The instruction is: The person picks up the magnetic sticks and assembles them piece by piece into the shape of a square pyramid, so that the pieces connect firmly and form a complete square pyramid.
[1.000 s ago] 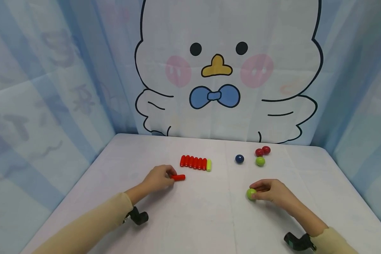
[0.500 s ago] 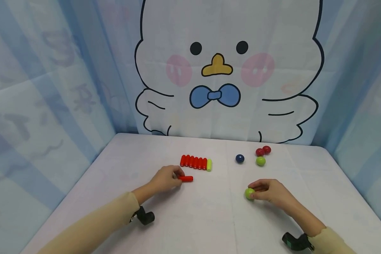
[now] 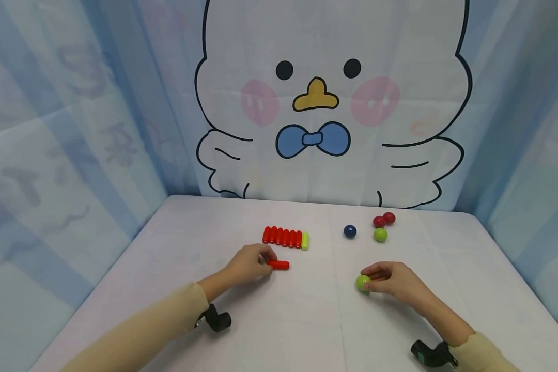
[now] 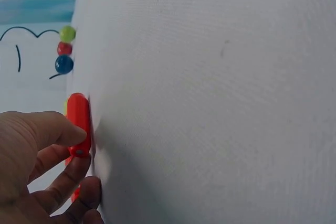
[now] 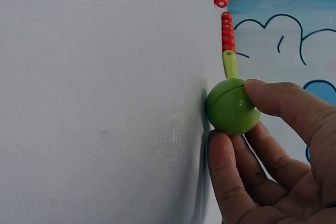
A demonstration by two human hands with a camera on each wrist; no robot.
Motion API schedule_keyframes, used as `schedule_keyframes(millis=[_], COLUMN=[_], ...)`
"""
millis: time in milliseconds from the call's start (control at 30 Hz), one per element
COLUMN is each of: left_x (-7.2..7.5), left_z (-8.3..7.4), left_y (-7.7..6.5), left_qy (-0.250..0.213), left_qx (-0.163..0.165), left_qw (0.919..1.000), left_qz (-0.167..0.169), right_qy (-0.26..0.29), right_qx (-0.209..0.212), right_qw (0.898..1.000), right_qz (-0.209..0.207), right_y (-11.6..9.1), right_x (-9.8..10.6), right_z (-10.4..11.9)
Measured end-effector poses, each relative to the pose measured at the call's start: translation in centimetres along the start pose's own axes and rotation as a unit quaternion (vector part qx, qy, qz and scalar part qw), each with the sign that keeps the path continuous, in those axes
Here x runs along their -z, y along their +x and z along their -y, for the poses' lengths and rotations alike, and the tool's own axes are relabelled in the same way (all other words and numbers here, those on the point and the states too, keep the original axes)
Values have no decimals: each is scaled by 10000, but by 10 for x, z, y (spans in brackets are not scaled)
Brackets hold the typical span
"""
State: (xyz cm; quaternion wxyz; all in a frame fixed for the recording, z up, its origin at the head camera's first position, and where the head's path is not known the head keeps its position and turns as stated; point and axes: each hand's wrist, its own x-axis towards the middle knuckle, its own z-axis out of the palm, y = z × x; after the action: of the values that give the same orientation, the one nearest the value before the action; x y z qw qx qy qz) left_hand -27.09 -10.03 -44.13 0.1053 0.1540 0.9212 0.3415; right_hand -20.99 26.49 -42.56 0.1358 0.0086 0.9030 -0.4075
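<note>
My left hand [image 3: 251, 264] pinches one end of a short red rod with rounded ends [image 3: 280, 265], which lies sideways close over the table. In the left wrist view the thumb presses on the red rod [image 4: 79, 121], with fingers beneath its end. On the right, my right hand [image 3: 395, 280] holds a glossy green ball [image 3: 362, 283] between thumb and fingers. A seam line runs across the green ball [image 5: 231, 107] in the right wrist view, and it sits right at the tabletop. Behind the left hand stands a row of several red rods [image 3: 282, 237], with a yellow-green rod [image 3: 305, 241] at its right end.
A dark blue ball [image 3: 350, 231] lies at the back, right of the row. Beside it are two red balls [image 3: 378, 221] and another green ball [image 3: 380, 235]. The white table [image 3: 302, 330] ends at a curtain [image 3: 316, 175] with a cartoon bird. Each wrist wears a black camera [image 3: 218, 319].
My left hand has slid to the right and slightly nearer, carrying the red rod along. My right hand has shifted a little to the left with the green ball.
</note>
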Motion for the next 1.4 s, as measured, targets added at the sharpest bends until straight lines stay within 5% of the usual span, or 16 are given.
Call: schedule_keyframes(millis=[1400], left_x=[-29], left_z=[-25], left_y=[6], left_qy=[20], left_qx=[-741], left_qw=[9964], left_qz=[418], right_qy=[195], right_qx=[-50], right_qw=[9997], right_qz=[126], right_y=[5], right_x=[-9], right_z=[4])
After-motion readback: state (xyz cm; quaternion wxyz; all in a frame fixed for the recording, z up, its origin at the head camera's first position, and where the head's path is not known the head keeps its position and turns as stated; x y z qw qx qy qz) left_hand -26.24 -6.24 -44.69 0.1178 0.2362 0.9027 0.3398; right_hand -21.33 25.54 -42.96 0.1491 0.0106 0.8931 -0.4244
